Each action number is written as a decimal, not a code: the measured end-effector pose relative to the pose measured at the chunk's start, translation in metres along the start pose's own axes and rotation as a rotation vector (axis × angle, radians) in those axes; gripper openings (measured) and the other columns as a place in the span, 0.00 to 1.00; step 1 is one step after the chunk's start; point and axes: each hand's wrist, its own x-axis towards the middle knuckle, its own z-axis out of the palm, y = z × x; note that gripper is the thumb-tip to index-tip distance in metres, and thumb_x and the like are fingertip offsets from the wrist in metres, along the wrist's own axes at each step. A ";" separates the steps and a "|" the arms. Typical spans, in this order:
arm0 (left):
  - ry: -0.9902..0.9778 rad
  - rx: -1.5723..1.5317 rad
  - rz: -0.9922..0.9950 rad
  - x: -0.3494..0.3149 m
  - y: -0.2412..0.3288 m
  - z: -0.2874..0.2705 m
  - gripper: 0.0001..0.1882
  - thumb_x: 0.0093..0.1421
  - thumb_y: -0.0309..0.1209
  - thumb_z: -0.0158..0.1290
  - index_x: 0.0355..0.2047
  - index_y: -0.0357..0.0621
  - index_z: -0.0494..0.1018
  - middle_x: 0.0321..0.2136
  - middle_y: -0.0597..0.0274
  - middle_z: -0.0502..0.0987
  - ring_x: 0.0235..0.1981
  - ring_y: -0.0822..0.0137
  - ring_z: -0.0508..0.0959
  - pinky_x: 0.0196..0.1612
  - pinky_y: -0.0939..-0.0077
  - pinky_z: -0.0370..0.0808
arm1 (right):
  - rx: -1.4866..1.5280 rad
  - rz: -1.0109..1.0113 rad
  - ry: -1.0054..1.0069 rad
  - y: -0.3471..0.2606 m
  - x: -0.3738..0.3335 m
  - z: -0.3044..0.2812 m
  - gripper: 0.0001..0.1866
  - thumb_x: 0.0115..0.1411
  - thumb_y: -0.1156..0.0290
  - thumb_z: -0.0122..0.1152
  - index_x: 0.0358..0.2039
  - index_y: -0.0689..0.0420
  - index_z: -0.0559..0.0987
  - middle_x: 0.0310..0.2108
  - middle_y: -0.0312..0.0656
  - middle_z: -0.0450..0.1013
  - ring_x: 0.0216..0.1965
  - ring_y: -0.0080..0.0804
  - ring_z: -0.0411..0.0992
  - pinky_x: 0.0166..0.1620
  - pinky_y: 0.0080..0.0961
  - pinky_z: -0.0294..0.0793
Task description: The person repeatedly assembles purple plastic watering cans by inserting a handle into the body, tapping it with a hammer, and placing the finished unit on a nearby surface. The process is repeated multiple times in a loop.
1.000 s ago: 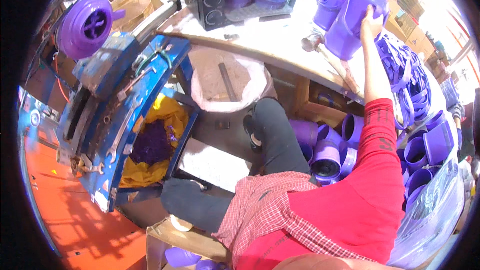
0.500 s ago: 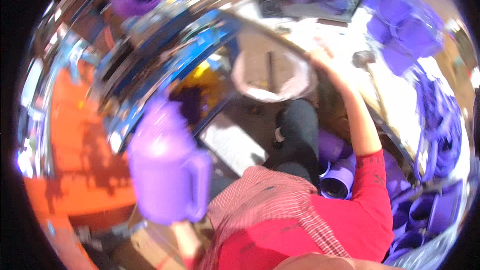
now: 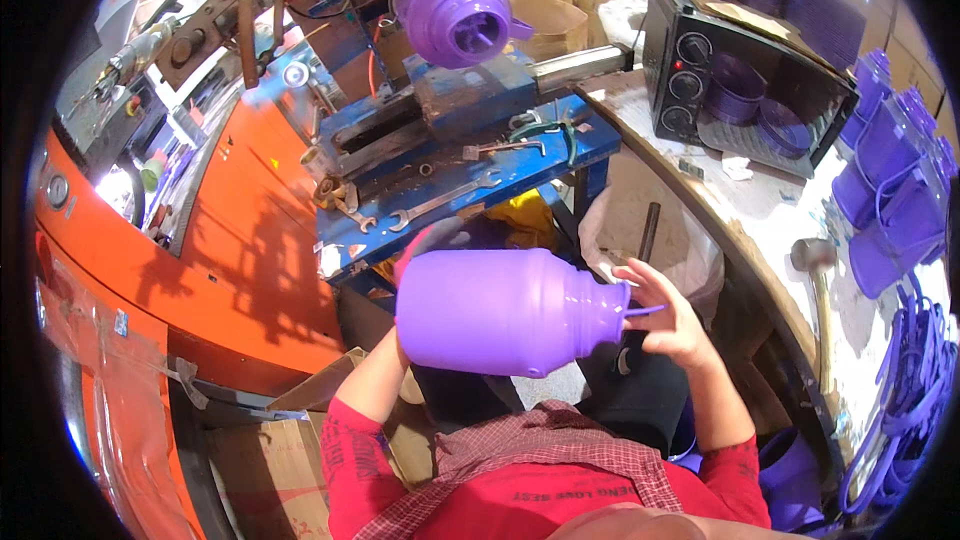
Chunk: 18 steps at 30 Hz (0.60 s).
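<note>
A purple thermos jug (image 3: pixel 480 310) lies sideways in front of my body, its narrow neck pointing right. My left hand (image 3: pixel 437 238) supports it from behind near the base. Most of that hand is hidden by the jug; what shows above looks dark grey and pink, like a glove. At the neck, my bare right hand (image 3: pixel 668 315) curls its fingers and thumb around a thin purple piece (image 3: pixel 646 311) that juts from the mouth. Whether this piece is loose or part of the jug I cannot tell.
Ahead is a blue bench (image 3: pixel 470 205) with a wrench (image 3: pixel 445 202); another purple jug (image 3: pixel 455 25) is mounted above it. A small oven (image 3: pixel 735 70) holding purple rings, a mallet (image 3: pixel 818 270) and purple straps (image 3: pixel 900 400) are on the right-hand table. Orange machinery (image 3: pixel 250 240) stands left.
The jug has gone from upright at my left to sideways before me. My right hand has come back from the table to its neck. The view has turned leftward.
</note>
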 end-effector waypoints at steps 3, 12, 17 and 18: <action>-0.104 0.200 0.056 0.015 0.009 0.015 0.20 0.61 0.28 0.54 0.55 0.40 0.74 0.51 0.51 0.78 0.53 0.59 0.78 0.57 0.67 0.73 | -0.081 0.001 0.267 0.012 -0.005 -0.007 0.59 0.40 0.70 0.80 0.70 0.54 0.55 0.58 0.49 0.69 0.58 0.43 0.69 0.57 0.36 0.72; -0.157 0.518 0.431 0.057 0.012 0.050 0.20 0.52 0.23 0.60 0.47 0.40 0.77 0.43 0.52 0.81 0.44 0.61 0.81 0.49 0.70 0.77 | -0.049 -0.348 0.242 0.032 -0.018 0.004 0.52 0.43 0.62 0.81 0.66 0.61 0.62 0.65 0.49 0.61 0.67 0.41 0.59 0.68 0.37 0.56; -0.193 1.371 1.107 0.101 0.047 0.037 0.24 0.51 0.26 0.59 0.51 0.43 0.75 0.47 0.52 0.78 0.49 0.50 0.78 0.55 0.61 0.74 | -0.314 -0.173 0.580 0.035 -0.035 -0.002 0.33 0.43 0.76 0.77 0.50 0.61 0.73 0.58 0.47 0.65 0.59 0.36 0.66 0.61 0.33 0.65; -0.074 1.239 1.203 0.127 0.064 0.027 0.26 0.53 0.27 0.57 0.55 0.47 0.73 0.52 0.53 0.75 0.53 0.49 0.75 0.59 0.55 0.71 | -0.375 -0.276 0.610 0.031 -0.037 -0.007 0.31 0.42 0.76 0.77 0.48 0.61 0.74 0.57 0.47 0.65 0.58 0.37 0.66 0.60 0.33 0.66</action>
